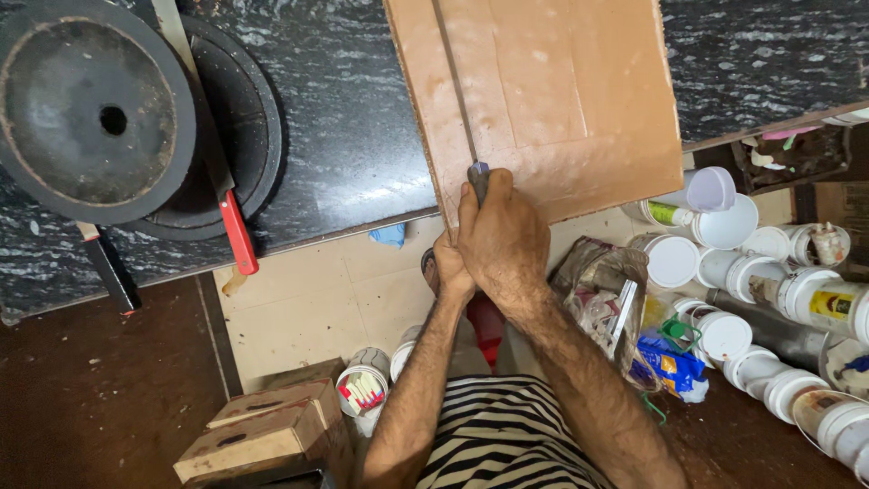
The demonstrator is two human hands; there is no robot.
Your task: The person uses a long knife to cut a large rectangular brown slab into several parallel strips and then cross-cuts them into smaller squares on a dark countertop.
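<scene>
A brown cardboard sheet (552,91) lies on the dark stone counter (353,136), overhanging its front edge. My right hand (502,240) is clenched on the handle of a cutting knife (477,177) at the sheet's near edge, on a long straight cut line that runs away from me. My left hand (448,263) sits just under and beside the right, mostly hidden by it, and grips the same handle or the right hand; which one I cannot tell.
Two round black discs (100,109) are stacked at the counter's left, with a red-handled tool (237,231) across them. Several white lidded tubs (724,272) crowd the floor at right. Small cardboard boxes (262,430) stand at lower left.
</scene>
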